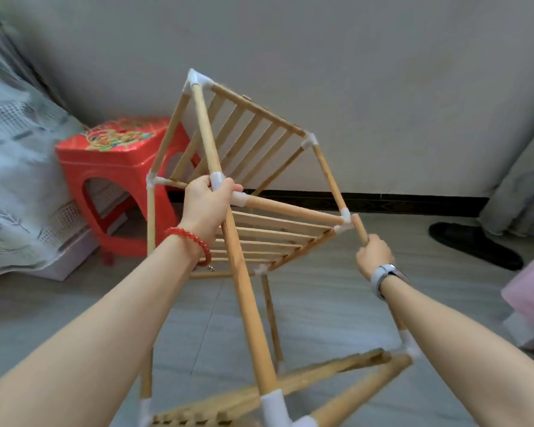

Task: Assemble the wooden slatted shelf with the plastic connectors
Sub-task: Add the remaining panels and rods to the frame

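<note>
The wooden slatted shelf [259, 235] is held tilted in the air above the grey floor [321, 303], its slatted tiers bare. The left hand [205, 204] wraps round a white plastic connector [218, 180] at the middle tier; the right hand [373, 257] clasps an upright dowel [360, 229] just below another corner joint. A red stool [117, 167] stands behind the frame, a black slipper [475, 245] at the far right
</note>
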{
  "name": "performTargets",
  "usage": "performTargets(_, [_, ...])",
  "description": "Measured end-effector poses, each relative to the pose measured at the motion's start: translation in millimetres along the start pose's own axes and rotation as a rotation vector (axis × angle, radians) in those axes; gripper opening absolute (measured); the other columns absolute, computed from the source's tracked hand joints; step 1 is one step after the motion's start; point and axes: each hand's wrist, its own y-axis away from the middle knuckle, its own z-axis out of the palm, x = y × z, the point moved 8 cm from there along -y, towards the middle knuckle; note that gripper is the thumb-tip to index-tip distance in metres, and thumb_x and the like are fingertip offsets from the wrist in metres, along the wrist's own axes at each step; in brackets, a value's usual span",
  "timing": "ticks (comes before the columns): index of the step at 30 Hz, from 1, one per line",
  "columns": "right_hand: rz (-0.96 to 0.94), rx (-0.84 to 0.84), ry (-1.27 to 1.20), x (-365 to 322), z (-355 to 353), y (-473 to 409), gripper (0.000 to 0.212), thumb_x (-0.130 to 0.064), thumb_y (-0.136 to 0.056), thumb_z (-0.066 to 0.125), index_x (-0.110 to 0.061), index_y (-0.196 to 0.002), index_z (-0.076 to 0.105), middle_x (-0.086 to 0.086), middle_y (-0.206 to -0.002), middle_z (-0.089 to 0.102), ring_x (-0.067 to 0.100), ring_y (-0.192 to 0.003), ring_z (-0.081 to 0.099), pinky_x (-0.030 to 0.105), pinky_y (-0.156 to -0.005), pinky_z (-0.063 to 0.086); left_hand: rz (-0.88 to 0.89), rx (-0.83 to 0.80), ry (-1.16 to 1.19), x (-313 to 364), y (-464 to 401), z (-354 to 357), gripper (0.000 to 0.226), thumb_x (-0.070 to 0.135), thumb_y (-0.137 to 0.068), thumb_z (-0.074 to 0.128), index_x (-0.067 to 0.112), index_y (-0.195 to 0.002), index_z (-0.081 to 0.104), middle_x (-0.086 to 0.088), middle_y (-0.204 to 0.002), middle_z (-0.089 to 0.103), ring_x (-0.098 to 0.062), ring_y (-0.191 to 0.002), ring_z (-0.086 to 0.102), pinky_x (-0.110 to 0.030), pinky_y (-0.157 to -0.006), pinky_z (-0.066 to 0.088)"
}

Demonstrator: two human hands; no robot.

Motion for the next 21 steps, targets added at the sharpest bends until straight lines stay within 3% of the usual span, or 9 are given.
performTargets(3, [-0.107, 0.035, 0.067, -24, -19, -4, 0.029, -0.008, -0.094, 0.045, -0.003, -0.123, 0.049, 0.022, -0.12, 0.051, 0.042, -0.106, 0.054, 0.038, -0.076, 0.04, -0.136, 0.075, 0.08, -35, 17, -23, 0.021, 0.02, -0.096, 0.048, 0.007, -0.105, 0.062, 0.007, -0.084, 0.063, -0.006, -0.069, 0.051, -0.022, -0.057, 0.041])
performTargets(6, [-0.223, -0.005, 0.183, -42, -13, 4, 0.03, -0.009, -0.095, 0.043, -0.005, -0.125, 0.049, 0.02, -0.121, 0.048, 0.041, -0.105, 0.053, 0.038, -0.079, 0.041, -0.3, 0.144, 0.156, -84, 46, -43, 0.018, 0.018, -0.094, 0.049, 0.006, -0.098, 0.063, -0.006, -0.097, 0.061, -0.013, -0.068, 0.046, -0.027, -0.058, 0.043])
performTargets(9, [-0.269, -0.065, 0.285, -42, 7, 14, 0.029, -0.011, -0.095, 0.043, -0.007, -0.123, 0.05, 0.018, -0.119, 0.049, 0.039, -0.104, 0.054, 0.038, -0.082, 0.042, -0.431, 0.191, 0.198, -126, 79, -52, 0.022, 0.016, -0.093, 0.052, 0.0, -0.104, 0.061, -0.007, -0.089, 0.051, -0.014, -0.068, 0.044, -0.025, -0.056, 0.036])
performTargets(12, [-0.271, -0.058, 0.326, -51, 13, 20, 0.029, -0.011, -0.094, 0.042, -0.008, -0.121, 0.05, 0.017, -0.118, 0.049, 0.038, -0.105, 0.053, 0.04, -0.088, 0.041, -0.432, 0.177, 0.209, -139, 100, -58, 0.018, 0.017, -0.094, 0.049, 0.003, -0.098, 0.059, -0.001, -0.077, 0.049, -0.013, -0.066, 0.044, -0.025, -0.058, 0.036])
performTargets(14, [-0.258, -0.077, 0.318, -54, 16, 24, 0.032, -0.008, -0.093, 0.042, -0.007, -0.124, 0.05, 0.019, -0.12, 0.05, 0.039, -0.106, 0.053, 0.042, -0.091, 0.041, -0.429, 0.157, 0.151, -143, 108, -64, 0.015, 0.019, -0.096, 0.044, 0.007, -0.096, 0.052, 0.002, -0.069, 0.044, -0.012, -0.062, 0.041, -0.024, -0.056, 0.036])
performTargets(17, [-0.316, -0.082, 0.332, -62, 19, 33, 0.032, -0.007, -0.092, 0.042, -0.007, -0.122, 0.053, 0.02, -0.117, 0.052, 0.04, -0.103, 0.054, 0.043, -0.088, 0.043, -0.459, 0.149, -0.042, -159, 115, -76, 0.027, 0.025, -0.098, 0.039, 0.003, -0.113, 0.046, 0.0, -0.069, 0.043, -0.013, -0.059, 0.042, -0.026, -0.052, 0.034])
performTargets(19, [-0.361, -0.085, 0.341, -68, 24, 40, 0.028, -0.008, -0.093, 0.042, -0.007, -0.117, 0.057, 0.02, -0.113, 0.052, 0.039, -0.1, 0.054, 0.042, -0.087, 0.043, -0.51, 0.146, -0.262, -175, 123, -88, 0.038, 0.026, -0.099, 0.036, -0.003, -0.122, 0.044, -0.008, -0.083, 0.052, -0.021, -0.07, 0.051, -0.03, -0.057, 0.039])
performTargets(21, [-0.385, -0.106, 0.361, -72, 32, 50, 0.024, -0.011, -0.094, 0.042, -0.009, -0.113, 0.057, 0.018, -0.11, 0.051, 0.038, -0.097, 0.053, 0.041, -0.087, 0.042, -0.536, 0.082, -0.464, -196, 132, -96, 0.041, 0.024, -0.1, 0.032, -0.008, -0.123, 0.047, -0.019, -0.11, 0.055, -0.032, -0.097, 0.055, -0.034, -0.076, 0.044])
